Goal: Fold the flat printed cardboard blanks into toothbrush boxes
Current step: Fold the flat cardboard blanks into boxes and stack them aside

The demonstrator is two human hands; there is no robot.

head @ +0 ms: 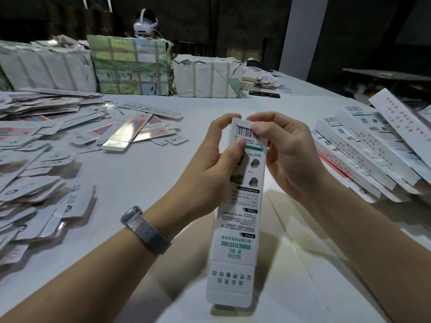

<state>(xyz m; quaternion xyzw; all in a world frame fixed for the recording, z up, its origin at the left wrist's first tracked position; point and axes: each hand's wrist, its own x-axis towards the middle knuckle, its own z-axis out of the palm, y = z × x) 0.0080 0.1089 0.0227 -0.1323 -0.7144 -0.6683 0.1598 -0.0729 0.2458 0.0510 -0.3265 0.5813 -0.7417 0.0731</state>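
Head view: toothbrush box [238, 220] at centre, held above white table [144, 173], far end gripped by left hand [217, 159] and right hand [284, 150]. Flat blanks [42, 159] heaped at 9 o'clock; folded boxes [373, 145] stacked at 3 o'clock.

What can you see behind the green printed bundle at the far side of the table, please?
Behind the green printed bundle a person's head wearing a white headset shows above its top edge. The rest of that person is hidden by the bundle.

Matt printed cardboard box [238, 213].
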